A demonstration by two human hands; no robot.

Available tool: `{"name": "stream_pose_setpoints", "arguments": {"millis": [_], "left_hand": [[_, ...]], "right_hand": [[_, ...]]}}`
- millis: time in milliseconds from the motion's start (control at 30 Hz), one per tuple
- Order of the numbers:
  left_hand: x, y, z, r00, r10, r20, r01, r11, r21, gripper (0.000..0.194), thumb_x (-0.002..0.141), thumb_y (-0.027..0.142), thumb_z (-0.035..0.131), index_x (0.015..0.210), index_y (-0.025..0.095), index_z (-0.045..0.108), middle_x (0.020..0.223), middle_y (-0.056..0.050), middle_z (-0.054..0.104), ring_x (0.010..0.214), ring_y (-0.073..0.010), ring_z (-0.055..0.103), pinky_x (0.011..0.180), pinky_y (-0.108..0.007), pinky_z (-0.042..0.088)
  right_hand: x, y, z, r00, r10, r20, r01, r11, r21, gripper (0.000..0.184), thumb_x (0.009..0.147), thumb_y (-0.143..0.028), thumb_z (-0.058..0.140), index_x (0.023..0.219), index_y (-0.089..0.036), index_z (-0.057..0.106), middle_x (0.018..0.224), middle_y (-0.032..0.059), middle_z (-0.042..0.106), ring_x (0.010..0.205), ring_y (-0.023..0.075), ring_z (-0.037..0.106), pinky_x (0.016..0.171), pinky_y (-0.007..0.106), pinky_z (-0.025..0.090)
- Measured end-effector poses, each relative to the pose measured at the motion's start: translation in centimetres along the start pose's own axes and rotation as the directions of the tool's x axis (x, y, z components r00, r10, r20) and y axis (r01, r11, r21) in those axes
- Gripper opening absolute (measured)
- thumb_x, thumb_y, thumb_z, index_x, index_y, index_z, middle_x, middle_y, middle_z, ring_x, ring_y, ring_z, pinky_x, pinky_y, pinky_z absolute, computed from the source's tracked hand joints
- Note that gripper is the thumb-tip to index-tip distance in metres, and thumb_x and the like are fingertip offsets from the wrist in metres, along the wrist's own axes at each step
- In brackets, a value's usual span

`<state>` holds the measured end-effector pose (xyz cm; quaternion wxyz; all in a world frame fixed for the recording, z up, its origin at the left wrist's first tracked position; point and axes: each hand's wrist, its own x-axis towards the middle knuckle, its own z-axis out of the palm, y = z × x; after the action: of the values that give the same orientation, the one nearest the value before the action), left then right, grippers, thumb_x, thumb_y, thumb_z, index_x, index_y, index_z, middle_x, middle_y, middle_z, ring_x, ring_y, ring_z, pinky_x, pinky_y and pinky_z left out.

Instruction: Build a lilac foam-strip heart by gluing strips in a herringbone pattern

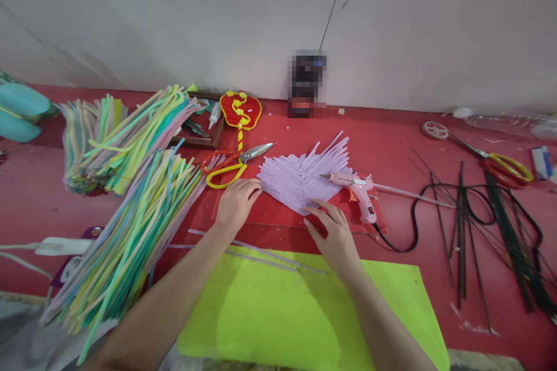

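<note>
A fan of pale purple strips lies on a red board in the middle of the red table. My left hand rests at the fan's left edge, fingers together and lying flat on the board. My right hand touches the fan's lower tip, fingers stretched out. A pink hot glue gun lies on the fan's right side, nozzle pointing left, just beyond my right fingers. Neither hand holds anything.
Bundles of pastel strips fill the left. Yellow-and-red scissors and a red-and-yellow ornament lie behind my left hand. A lime green sheet lies nearest me. Black wires, more scissors and a plastic bottle are at right.
</note>
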<state>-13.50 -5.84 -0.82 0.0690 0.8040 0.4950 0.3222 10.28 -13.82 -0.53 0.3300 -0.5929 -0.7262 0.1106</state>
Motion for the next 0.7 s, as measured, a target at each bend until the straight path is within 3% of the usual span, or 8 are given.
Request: {"name": "stream_pose_setpoints", "arguments": {"millis": [700], "left_hand": [[-0.04,-0.09,0.01,1.0,-0.002,0.01,0.002,1.0,0.015,0.008,0.085,0.014,0.06,0.089,0.019,0.065,0.099,-0.003,0.071,0.092,-0.0185,0.064,0.087,-0.036,0.051]], "right_hand": [[0.05,-0.24,-0.08,1.0,0.008,-0.007,-0.008,1.0,0.013,0.023,0.089,-0.028,0.049,0.106,-0.025,0.065,0.115,0.0098,0.061,0.106,0.0257,0.057,0.089,0.047,0.048]]}}
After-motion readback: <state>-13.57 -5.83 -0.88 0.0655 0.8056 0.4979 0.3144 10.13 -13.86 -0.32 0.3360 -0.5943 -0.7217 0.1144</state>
